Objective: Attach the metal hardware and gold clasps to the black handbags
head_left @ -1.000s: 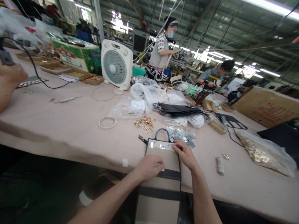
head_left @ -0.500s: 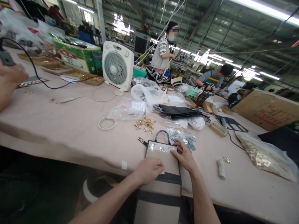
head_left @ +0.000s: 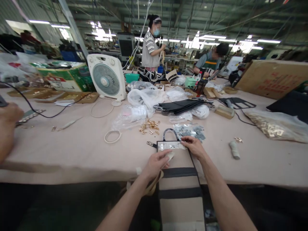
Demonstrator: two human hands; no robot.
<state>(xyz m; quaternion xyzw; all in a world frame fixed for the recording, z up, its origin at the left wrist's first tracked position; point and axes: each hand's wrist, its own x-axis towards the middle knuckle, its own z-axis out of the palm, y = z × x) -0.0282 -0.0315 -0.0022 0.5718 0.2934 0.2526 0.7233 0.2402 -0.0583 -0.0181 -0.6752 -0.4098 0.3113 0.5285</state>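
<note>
A beige bag panel with black bands lies partly on the table and hangs over its front edge. Its dark looped handle is wrapped in clear film, and a short black strap with a gold clasp sticks out at the upper left. Between the closed fingertips of my left hand is a small piece of pale tape, just above the panel. My right hand grips the panel's upper right corner, thumb on its face. Whitish tape strips run along the top edge.
Gold hardware pieces, a tape roll and a bag of small grey parts lie beyond the panel. A fan stands behind. At far left is another person's hand with a dark tool. Two people work farther back.
The view has turned and levelled. My left hand has lifted toward the panel's top, bringing the tape piece into clearer sight. My right hand stays at the corner.
</note>
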